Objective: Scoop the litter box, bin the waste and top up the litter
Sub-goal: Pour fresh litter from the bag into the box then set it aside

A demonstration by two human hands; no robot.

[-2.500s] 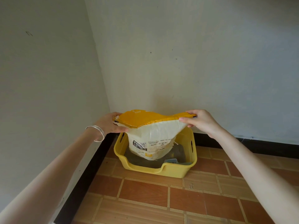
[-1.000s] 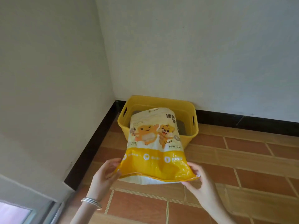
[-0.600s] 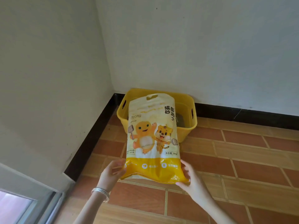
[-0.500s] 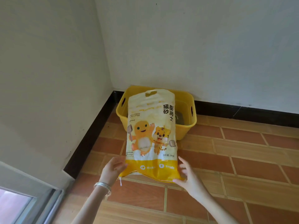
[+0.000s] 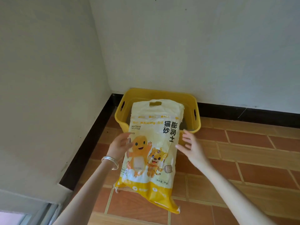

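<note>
- Bag (image 5: 152,143) of crinkly, glossy plastic film is sitting mid-frame. It is a flat, slack rectangle, cream above with a yellow band at the bottom and cartoon animals printed on the front.
- Its long axis is running from lower centre up to the centre. The top edge with its slot handle is pointing up-frame and overlapping the box (image 5: 159,92). The yellow end is hanging over the tiles (image 5: 243,169).
- The box is smooth yellow hard plastic with rounded corners and slot handles. It is standing in the corner, just above centre.
- Left hand (image 5: 119,146) is reaching in from lower left, its back toward the camera, meeting the bag's left edge. Whether its fingers are curling round that edge cannot be told. Metal bangles (image 5: 110,161) are circling the wrist.
- Right hand (image 5: 193,147) is reaching in from lower right, its fingers (image 5: 186,134) straight and spread apart. Their tips are at the bag's right edge.
- The tiles are matte, reddish-brown rectangles.
</note>
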